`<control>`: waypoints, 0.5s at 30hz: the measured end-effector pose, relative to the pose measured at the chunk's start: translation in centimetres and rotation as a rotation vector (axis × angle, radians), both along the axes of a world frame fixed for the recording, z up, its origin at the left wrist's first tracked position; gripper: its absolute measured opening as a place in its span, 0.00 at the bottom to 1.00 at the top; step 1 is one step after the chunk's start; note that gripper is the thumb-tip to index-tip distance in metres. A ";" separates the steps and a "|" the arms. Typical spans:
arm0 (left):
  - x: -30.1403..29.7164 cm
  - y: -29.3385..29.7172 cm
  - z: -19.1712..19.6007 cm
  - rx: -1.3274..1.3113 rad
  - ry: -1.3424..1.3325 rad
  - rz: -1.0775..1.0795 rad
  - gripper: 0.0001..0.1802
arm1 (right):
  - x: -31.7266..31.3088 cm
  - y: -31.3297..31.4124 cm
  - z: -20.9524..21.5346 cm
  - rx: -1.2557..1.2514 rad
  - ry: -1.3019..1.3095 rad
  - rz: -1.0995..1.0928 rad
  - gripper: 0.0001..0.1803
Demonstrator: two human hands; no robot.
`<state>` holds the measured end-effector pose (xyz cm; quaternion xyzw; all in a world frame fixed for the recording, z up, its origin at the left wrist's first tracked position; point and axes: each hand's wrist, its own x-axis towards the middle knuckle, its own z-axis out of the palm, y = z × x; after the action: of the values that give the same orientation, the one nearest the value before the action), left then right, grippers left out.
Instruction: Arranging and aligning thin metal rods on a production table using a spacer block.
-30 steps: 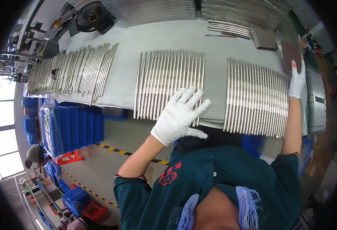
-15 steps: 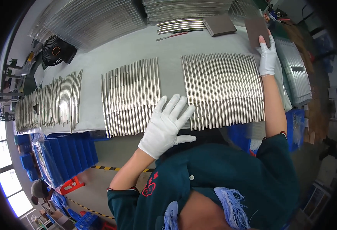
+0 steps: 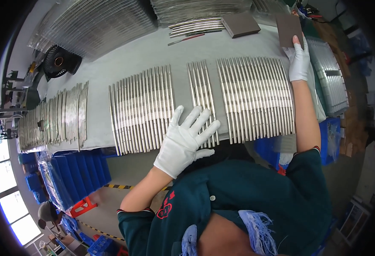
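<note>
Spreading a gloved left hand (image 3: 183,143) over a narrow group of rods (image 3: 202,85)

The metal rods lay side by side at the frame's centre, apart from the wider left set (image 3: 142,111) and right set (image 3: 255,98), perhaps to keep the groups distinct. The left hand's fingers were open and spread over the lower part of the narrow group, seemingly to steady it; firm contact was hard to tell. At upper right, the right hand (image 3: 299,62) gripped a flat brown block (image 3: 287,30) near its lower edge, thumb on the face, seemingly leaving most of that face free. Another brown block (image 3: 241,25) rested on the pale desk (image 3: 132,55). Clear ridged trays (image 3: 89,25) filled the upper left, their contents indistinct. Blue bins (image 3: 81,170) stood lower left, contents hidden.
</note>
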<state>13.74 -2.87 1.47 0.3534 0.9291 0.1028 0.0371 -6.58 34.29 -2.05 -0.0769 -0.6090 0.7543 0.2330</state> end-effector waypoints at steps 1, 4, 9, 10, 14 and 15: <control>0.3 -0.6 0.2 -0.022 -0.001 0.019 0.45 | 0.0 0.0 -0.1 0.009 0.000 -0.002 0.38; 0.9 -1.6 0.4 -0.025 -0.006 0.053 0.45 | -0.1 0.0 -0.2 0.028 -0.004 -0.009 0.38; 1.1 -1.2 0.2 0.000 -0.002 0.037 0.45 | -0.2 -0.2 -0.2 0.047 -0.006 -0.025 0.36; 1.0 -1.0 0.1 0.005 -0.024 0.026 0.45 | -0.2 -0.2 -0.2 0.055 -0.012 -0.031 0.36; 0.2 0.9 -0.5 0.061 -0.032 -0.066 0.46 | 0.0 -0.4 -0.1 0.100 -0.023 -0.058 0.36; -0.1 1.3 -0.6 0.084 -0.008 -0.085 0.45 | 0.0 -0.4 -0.1 0.122 -0.009 -0.062 0.36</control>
<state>13.65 -1.56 0.85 0.3934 0.9079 0.1415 0.0302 -6.62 33.88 -2.13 -0.0850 -0.6521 0.7080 0.2576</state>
